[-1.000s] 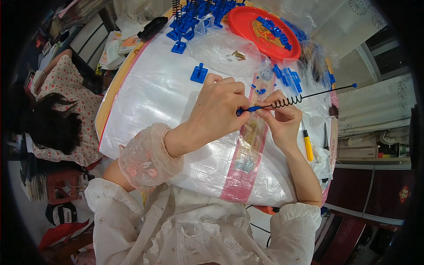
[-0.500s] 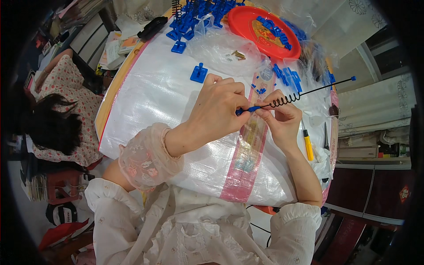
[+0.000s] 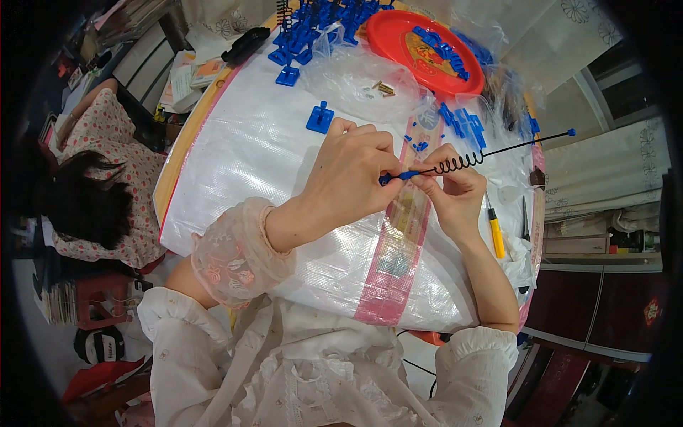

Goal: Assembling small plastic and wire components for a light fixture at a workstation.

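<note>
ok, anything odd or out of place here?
Nothing obviously damaged, including the coiled black rod. Slightly untidy: tiny blue pieces lie scattered on the table cover, and brass-coloured pieces sit at the crumpled clear bag, on or inside unclear.

Head-worn fisheye; down onto hands (image 3: 348, 174)

Rod (image 3: 462, 163) over tbl (image 3: 242, 149) — plate (image 3: 388, 50) behind, screwdriver (image 3: 496, 238) nr R edge.

White ruffled blouse (image 3: 313, 363) (sheer cuff (image 3: 226, 257))
</note>
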`<state>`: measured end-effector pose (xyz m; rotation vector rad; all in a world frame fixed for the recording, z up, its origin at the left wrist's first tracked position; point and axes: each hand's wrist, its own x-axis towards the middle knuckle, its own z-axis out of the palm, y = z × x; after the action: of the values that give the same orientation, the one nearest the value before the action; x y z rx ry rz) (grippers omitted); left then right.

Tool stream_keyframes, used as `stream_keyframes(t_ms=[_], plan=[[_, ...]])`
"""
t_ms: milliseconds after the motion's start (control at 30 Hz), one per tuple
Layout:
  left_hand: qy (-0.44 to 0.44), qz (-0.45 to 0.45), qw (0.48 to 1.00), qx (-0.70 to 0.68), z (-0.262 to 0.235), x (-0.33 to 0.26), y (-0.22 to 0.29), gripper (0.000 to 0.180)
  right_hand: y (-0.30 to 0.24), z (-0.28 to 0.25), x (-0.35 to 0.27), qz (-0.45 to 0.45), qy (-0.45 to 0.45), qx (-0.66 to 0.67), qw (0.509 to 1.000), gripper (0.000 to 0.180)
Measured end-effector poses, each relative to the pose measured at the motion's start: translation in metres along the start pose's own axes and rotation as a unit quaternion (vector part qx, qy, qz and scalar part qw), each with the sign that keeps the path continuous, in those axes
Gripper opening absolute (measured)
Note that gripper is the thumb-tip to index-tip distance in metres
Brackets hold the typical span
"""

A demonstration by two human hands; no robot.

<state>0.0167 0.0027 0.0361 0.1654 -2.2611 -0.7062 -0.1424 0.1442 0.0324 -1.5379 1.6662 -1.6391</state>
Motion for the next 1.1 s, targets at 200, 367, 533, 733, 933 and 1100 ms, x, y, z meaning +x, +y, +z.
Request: stream_keyframes(t_ms=[200,367,533,733,933,1100], plan=[[-0.007,-0.009,1.000,-0.006,0.000,-0.001,-0.001,0.010,0.001,0.001,-0.001,0.007,0.008,-0.004,1.000,0.018],[-0.031,-0.028,0.999,-0.017,0.000,-0.001,-0.003,0.008,-0.002,0.001,-0.001,0.013,0.009,-0.020,1.000,0.016],[-0.059,-0.073,0.991,-0.093,0.000,0.002,-0.005,0.013,-0.003,-0.001,0.001,0.038,-0.004,-0.025,0.999,0.014],[-0.083,-0.122,0.975,-0.165,0.001,0.002,-0.008,0.017,-0.009,0.003,0.001,0.084,0.013,0.014,0.996,0.010],[-0.134,-0.179,0.953,-0.205,-0.002,0.003,-0.008,0.017,-0.008,0.001,0.000,0.081,0.006,0.006,0.997,0.008],[-0.167,-0.205,0.930,-0.257,-0.003,0.005,-0.009,0.017,-0.009,0.001,0.002,0.077,-0.002,0.012,0.997,0.007]])
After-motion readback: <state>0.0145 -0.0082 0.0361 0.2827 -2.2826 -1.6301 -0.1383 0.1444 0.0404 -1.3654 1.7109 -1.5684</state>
